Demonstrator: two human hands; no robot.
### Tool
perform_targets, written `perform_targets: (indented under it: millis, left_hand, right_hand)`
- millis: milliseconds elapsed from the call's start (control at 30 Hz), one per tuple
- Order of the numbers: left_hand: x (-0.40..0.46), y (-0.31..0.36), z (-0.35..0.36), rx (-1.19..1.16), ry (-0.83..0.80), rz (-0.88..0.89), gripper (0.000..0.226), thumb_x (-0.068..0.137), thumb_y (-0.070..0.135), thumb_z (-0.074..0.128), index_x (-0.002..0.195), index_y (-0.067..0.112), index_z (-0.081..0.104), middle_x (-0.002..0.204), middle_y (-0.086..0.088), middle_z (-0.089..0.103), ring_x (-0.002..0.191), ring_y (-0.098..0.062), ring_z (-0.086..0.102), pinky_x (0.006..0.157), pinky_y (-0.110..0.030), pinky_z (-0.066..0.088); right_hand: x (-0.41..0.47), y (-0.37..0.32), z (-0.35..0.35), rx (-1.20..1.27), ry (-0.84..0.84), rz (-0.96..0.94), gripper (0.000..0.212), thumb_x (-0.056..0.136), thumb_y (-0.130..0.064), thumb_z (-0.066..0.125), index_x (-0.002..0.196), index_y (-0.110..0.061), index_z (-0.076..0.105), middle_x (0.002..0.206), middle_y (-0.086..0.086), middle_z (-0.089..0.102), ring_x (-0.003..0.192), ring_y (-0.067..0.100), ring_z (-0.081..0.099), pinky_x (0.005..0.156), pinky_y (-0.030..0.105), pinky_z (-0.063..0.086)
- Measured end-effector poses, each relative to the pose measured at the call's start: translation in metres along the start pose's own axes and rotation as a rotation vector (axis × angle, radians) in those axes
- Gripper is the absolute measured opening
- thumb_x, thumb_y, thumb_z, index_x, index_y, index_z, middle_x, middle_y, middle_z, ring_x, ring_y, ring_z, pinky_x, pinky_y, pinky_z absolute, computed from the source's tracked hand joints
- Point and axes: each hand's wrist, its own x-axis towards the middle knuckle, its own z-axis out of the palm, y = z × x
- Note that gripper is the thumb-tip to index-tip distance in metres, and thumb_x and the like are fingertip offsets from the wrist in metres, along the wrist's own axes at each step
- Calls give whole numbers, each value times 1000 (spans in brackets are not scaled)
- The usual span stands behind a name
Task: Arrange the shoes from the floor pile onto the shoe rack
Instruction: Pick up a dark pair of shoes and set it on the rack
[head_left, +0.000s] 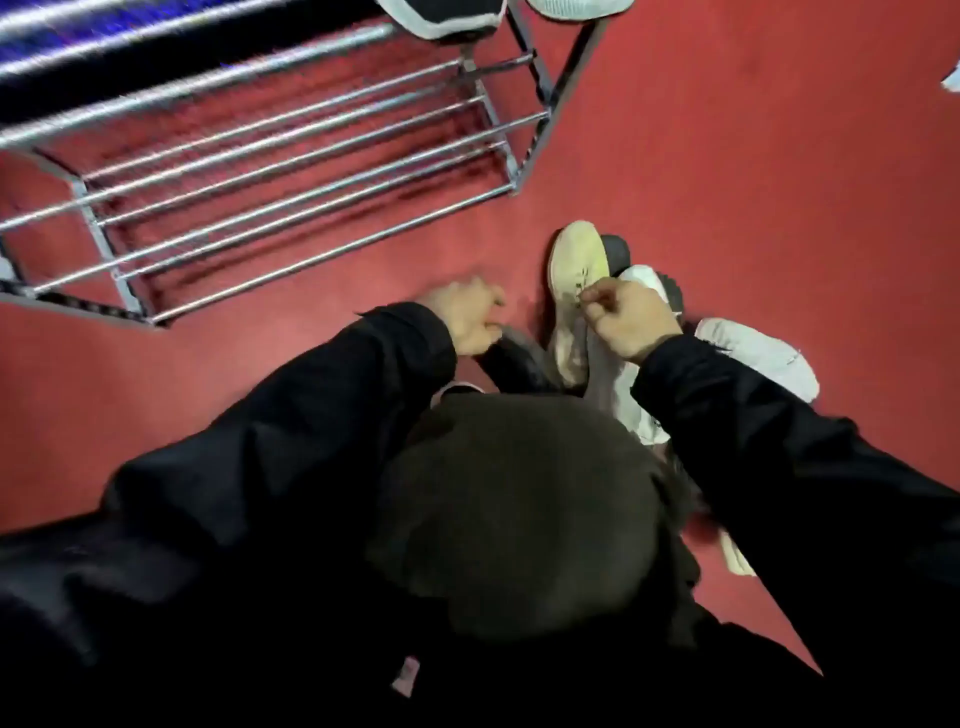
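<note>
both arms are covered by long black sleeves of a smooth, slightly shiny fabric, creased along their length and ended at the wrists by plain cuffs, so that the left hand (465, 317) and the right hand (631, 322) are left bare, with no gloves, rings or watch to be seen. the same black garment is spread across the lower part of the view. a small pale pink patch (408, 675) is seen low on the dark clothing, too blurred to be read.
</note>
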Motion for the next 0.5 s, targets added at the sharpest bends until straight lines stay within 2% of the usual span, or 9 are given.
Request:
perform_targets:
  millis: [67,133,200,267,367,433,500]
  left_hand:
    - [7,-1,20,42,-71,32,60,88,18,65,145,17,46,136,-16,52,121,-38,57,101,-42,48]
    - [10,-4,47,62,-109,26,56,85,14,65,138,16,48,125,-14,54,114,-37,59,96,-44,50]
    - [11,-5,59,34,-57,6,42,88,12,61,130,14,50,120,-13,56,110,-36,60,90,-41,49]
    - [4,0,58,1,59,16,30,96,17,55,126,15,55,124,-13,58,114,-36,59,91,-38,45]
    - [-10,16,36,-83,206,180,28,101,24,50,127,17,58,123,-9,58,112,-31,59,93,-37,41]
    - [-23,32,9,-98,296,291,28,102,29,49,125,19,61,118,-5,59,108,-27,59,93,-40,45]
    - [-33,48,-14,-158,409,325,25,99,33,56,119,20,64,109,-1,63,101,-23,61,91,-42,48]
  right_hand:
    - [-1,5,10,-73,39,-78,23,87,-23,54,103,-19,70,106,9,73,103,33,64,88,40,52]
    - [-8,4,22,-174,24,-147,27,86,-26,54,108,-21,69,107,10,72,103,34,63,85,41,53]
    - [-16,-2,28,-203,17,-175,31,87,-30,55,116,-25,67,109,11,71,105,34,62,89,41,52]
    - [-24,-4,34,-167,-10,-191,39,88,-41,57,125,-28,63,114,7,71,108,31,63,94,40,51]
    - [-41,-9,33,82,-151,-218,63,81,-62,62,137,-35,49,123,-1,68,112,20,63,100,38,49]
    - [-47,-11,27,324,-169,-237,67,78,-51,74,137,-37,44,125,-5,66,114,14,62,103,34,47]
    - [-49,-12,17,563,-23,-237,49,82,-30,76,126,-29,54,113,0,70,107,18,65,101,41,50]
